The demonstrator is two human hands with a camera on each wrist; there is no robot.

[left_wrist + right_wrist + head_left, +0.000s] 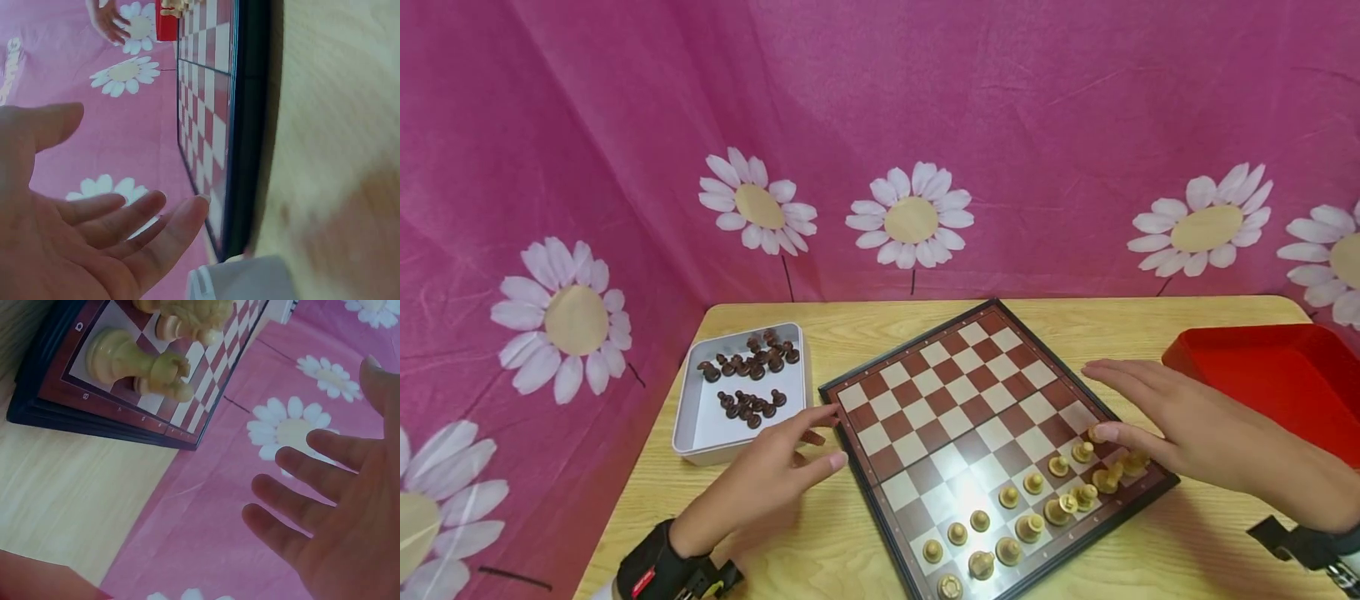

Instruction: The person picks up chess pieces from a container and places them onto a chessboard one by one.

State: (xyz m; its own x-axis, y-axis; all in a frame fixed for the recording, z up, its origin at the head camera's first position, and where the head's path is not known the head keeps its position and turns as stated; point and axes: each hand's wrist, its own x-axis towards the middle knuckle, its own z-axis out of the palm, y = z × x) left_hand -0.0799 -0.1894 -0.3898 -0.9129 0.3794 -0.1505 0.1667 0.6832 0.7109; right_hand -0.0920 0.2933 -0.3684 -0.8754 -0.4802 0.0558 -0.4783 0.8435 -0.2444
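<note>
Pale pieces (1122, 467) (partly hand-hidden).

Spread fingers (294, 506) beside light chess pieces (140, 362) on chessboard (75, 394).

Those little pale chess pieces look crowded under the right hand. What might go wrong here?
1. The right hand hovers open over the packed pale pieces in the board's corner; a sweep could topple several, and one already seems to lie on its side.
2. The left hand touches the board edge; a nudge could slide it and shake the pieces.
3. The white tray of dark pieces sits right by that hand and might get bumped.
</note>
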